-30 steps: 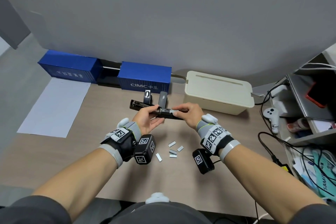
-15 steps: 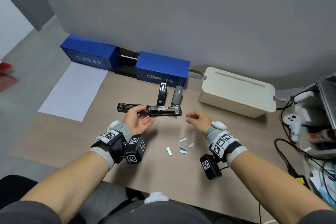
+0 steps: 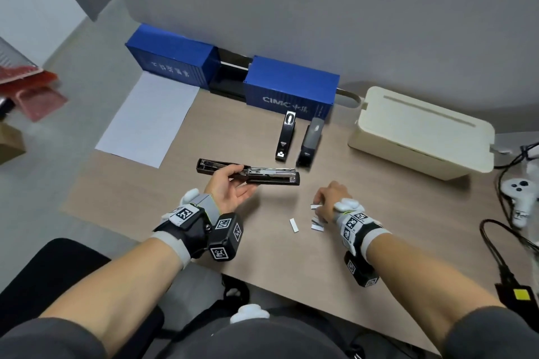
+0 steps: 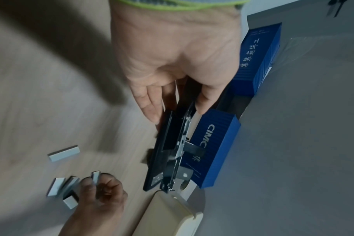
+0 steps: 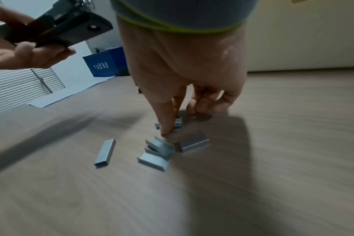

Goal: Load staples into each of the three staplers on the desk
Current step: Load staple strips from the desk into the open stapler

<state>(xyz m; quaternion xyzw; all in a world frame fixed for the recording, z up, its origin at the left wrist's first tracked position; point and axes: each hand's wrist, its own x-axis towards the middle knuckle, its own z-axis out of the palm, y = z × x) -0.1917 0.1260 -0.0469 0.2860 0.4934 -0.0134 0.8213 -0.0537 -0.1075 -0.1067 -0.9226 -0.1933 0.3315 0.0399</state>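
My left hand (image 3: 233,185) holds a black stapler (image 3: 248,173) swung open above the desk, its metal staple channel facing up; the left wrist view shows the fingers and thumb (image 4: 202,102) along the stapler (image 4: 168,151). My right hand (image 3: 329,201) is down on the desk at several loose staple strips (image 3: 294,225), pinching one strip (image 4: 95,177) between thumb and fingers. More strips (image 5: 104,153) lie just before the fingertips. Two other staplers stand shut behind: a black one (image 3: 286,137) and a grey one (image 3: 310,141).
Two blue container-shaped boxes (image 3: 291,90) line the wall, with a cream cable box (image 3: 423,137) to their right. A white sheet (image 3: 148,122) lies at the left. A white controller (image 3: 522,201) and black cables (image 3: 495,242) sit at the right edge.
My right hand has let go of the open stapler and dropped down to the staple strips, taking one. The left hand still holds the stapler.
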